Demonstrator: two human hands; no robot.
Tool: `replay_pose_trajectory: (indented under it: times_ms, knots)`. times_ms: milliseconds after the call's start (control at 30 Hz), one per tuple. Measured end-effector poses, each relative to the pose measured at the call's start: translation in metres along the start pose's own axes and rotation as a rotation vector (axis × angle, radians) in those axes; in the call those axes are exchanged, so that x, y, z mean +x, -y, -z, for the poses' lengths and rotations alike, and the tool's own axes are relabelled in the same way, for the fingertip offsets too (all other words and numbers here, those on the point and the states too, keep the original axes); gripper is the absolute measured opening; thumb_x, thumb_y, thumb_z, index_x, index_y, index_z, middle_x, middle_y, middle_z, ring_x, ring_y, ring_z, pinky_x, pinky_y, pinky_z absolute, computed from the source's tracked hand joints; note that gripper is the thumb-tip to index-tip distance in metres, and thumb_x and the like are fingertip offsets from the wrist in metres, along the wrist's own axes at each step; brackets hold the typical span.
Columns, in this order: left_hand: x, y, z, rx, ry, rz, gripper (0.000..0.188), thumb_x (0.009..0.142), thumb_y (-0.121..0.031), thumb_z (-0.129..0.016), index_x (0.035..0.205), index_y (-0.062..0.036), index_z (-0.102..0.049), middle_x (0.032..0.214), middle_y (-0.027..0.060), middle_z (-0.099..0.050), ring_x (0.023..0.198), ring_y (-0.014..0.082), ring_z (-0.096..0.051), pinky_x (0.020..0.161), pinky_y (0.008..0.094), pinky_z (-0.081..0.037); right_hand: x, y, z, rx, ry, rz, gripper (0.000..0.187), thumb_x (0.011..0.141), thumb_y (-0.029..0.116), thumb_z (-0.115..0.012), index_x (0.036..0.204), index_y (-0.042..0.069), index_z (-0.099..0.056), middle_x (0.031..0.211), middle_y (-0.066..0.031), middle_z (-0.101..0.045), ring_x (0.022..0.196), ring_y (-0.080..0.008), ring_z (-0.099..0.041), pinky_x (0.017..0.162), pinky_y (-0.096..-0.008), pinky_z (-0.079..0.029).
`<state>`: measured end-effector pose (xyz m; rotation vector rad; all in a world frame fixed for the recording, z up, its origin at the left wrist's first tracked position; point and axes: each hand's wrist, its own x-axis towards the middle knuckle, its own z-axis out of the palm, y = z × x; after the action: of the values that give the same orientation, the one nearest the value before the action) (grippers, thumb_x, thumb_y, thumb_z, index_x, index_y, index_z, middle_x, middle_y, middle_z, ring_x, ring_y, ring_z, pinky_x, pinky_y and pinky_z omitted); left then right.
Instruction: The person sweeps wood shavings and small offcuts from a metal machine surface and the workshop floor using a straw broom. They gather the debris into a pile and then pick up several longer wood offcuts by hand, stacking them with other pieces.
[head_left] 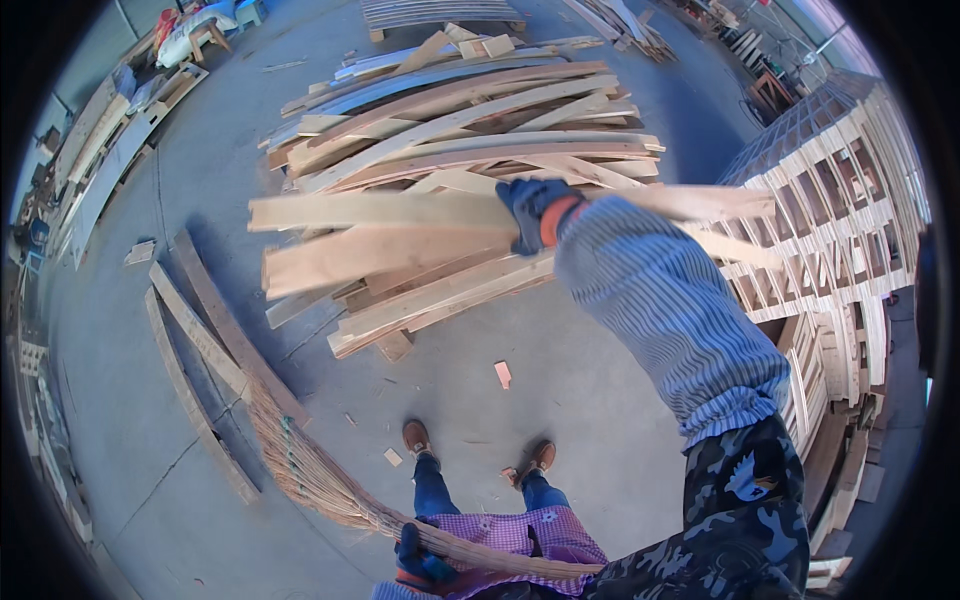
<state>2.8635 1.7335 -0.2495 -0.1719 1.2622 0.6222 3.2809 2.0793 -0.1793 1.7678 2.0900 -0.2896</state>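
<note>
My right hand (535, 210), in a dark blue glove with an orange cuff, is closed over a wooden board (385, 211) at the top near side of a lumber pile. That board and another wooden board (375, 255) just below it look smeared by motion. My left hand (422, 562), also gloved, is closed around a straw broom (300, 450) near my waist. The broom's bristles fan out to the left, and its handle crosses in front of my checked apron (560, 530). The right fingers are partly hidden behind the glove's back.
Beyond my hand lies the pile of loose boards (460, 130). Three planks (205, 350) rest on the floor at left. Stacked slatted wooden frames (830, 200) stand at right. Small wood scraps (502, 375) lie near my shoes (540, 456). A pallet (440, 12) sits at the back.
</note>
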Motion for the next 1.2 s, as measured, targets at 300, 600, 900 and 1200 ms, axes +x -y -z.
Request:
replay_pose_trajectory:
  times_ms: [300,600,900,1200]
  knots:
    - [0.007,-0.054,0.018,-0.158,-0.028,-0.157,0.052,0.074,-0.048,-0.06,0.104,-0.0063,-0.049,0.092,0.0074,-0.056,0.088,0.0215,-0.052,0.079,0.0379,-0.042,0.042,0.104,-0.012,0.501,-0.19,-0.007,0.073,0.076,0.047,-0.054,0.131,0.006,-0.03,0.13,-0.0187,-0.036,0.118,-0.0313,-0.038,0.099,-0.0362,-0.029]
    - [0.017,-0.104,0.003,-0.151,0.037,-0.135,0.039,0.079,-0.043,-0.057,0.093,-0.0075,-0.05,0.085,0.0047,-0.054,0.079,0.0189,-0.052,0.073,0.0341,-0.043,-0.248,0.22,-0.073,1.246,0.966,0.198,0.067,0.072,0.039,-0.066,0.124,0.004,-0.041,0.102,-0.0129,-0.057,0.095,-0.0219,-0.055,0.082,-0.0311,-0.044]
    - [0.032,-0.066,0.006,0.376,0.199,0.235,0.047,0.082,-0.041,-0.052,0.111,-0.0057,-0.049,0.102,0.0114,-0.056,0.08,0.0195,-0.056,0.07,0.0338,-0.046,-0.354,0.222,-0.051,1.329,1.205,-0.432,0.047,0.07,0.026,-0.062,0.112,0.007,-0.051,0.088,-0.0078,-0.062,0.073,-0.0214,-0.061,0.068,-0.0326,-0.048]
    - [0.032,-0.071,0.027,0.731,-0.073,0.071,0.052,0.071,-0.04,-0.06,0.111,-0.0069,-0.055,0.084,0.0171,-0.059,0.073,0.0245,-0.054,0.061,0.0329,-0.04,-0.526,0.2,-0.104,0.906,0.792,-0.96,0.045,0.063,0.024,-0.064,0.104,0.009,-0.053,0.08,-0.0136,-0.06,0.067,-0.0279,-0.061,0.062,-0.0377,-0.048]
